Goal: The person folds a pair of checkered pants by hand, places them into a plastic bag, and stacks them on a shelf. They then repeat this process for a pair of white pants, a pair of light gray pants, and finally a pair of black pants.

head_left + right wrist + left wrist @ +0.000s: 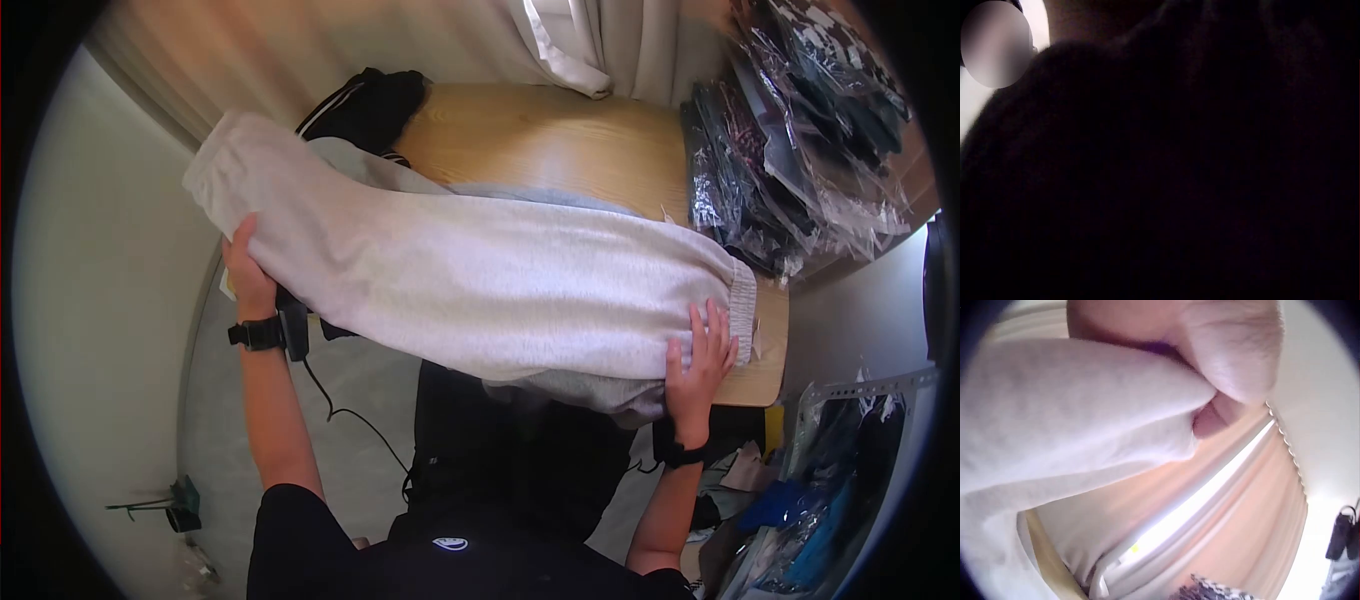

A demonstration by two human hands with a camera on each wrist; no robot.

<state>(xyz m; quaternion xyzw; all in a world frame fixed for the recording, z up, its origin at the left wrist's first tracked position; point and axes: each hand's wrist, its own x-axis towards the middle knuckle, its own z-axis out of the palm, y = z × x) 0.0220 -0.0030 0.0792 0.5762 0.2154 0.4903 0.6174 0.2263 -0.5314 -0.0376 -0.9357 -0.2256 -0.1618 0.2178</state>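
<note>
Lying under right grip (698, 368), the pale garment (480, 275) is pinched by left grip (248, 268).

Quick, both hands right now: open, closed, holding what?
Left hand: closed, gripping the pale garment near one end.
Right hand: open, fingers spread on top of the garment beside its gathered band.

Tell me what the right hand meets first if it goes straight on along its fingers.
Past the pale garment it touches, the right hand would probably meet the plastic-wrapped clothes first; depth is unclear.
</note>
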